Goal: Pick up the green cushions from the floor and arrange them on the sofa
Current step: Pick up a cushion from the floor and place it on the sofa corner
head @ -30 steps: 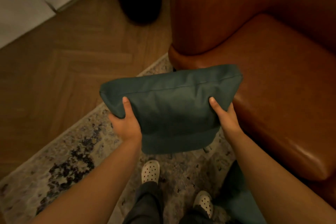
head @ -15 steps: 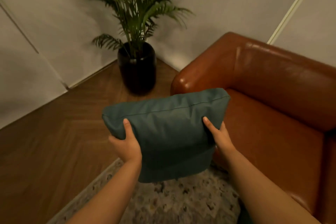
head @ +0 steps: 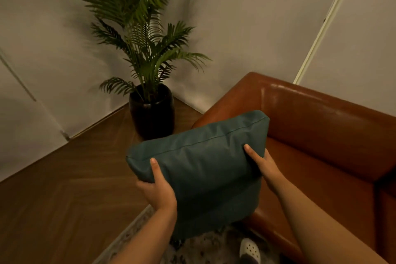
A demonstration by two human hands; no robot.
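A dark green cushion [head: 205, 165] hangs upright in the air in front of me, held by both hands. My left hand [head: 159, 191] grips its lower left side, thumb on the front face. My right hand [head: 264, 167] grips its right edge. The cushion's right part overlaps the left armrest and seat of the brown leather sofa [head: 325, 148], which fills the right side of the view. Whether the cushion touches the sofa cannot be told.
A potted palm in a black pot [head: 152, 111] stands in the corner left of the sofa's armrest. Herringbone wood floor [head: 64, 188] spreads to the left. A patterned rug [head: 205, 248] lies below, with my white shoe [head: 249, 249] on it.
My view has tilted up from the floor to the corner and sofa back. The cushion, held in both hands throughout, has moved up and right towards the sofa's armrest.
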